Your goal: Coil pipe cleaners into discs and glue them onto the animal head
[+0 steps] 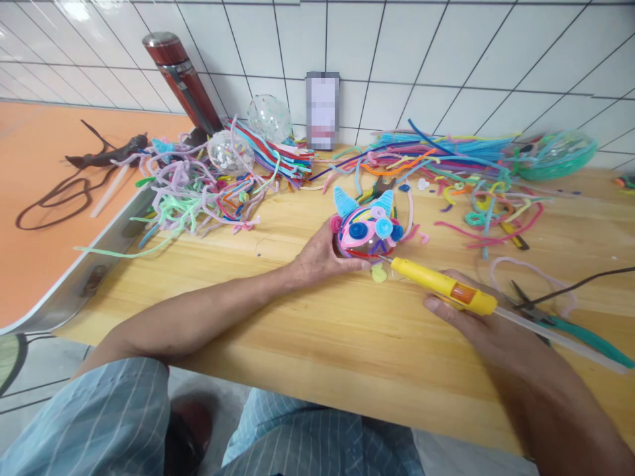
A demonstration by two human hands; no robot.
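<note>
My left hand [325,254] is closed around the left side of a round ornament decorated with pipe cleaners [368,231], with blue pointed ears, coiled blue eyes and pink and red strips. My right hand [459,307] grips a yellow glue gun [431,281] from below, a clear glue stick [560,338] sticking out of its back end. The gun's nozzle points at the lower front of the ornament, close to the red strip; whether they touch I cannot tell. A pale yellow round piece [379,273] lies just under the nozzle.
Loose pipe cleaners [183,198] pile up at left beside a red thermos [183,82]. More bundles [446,152] lie along the tiled wall, where a phone [323,112] leans. Teal-handled pliers [570,324] rest by my right wrist. Clear balls [269,119] sit at the back.
</note>
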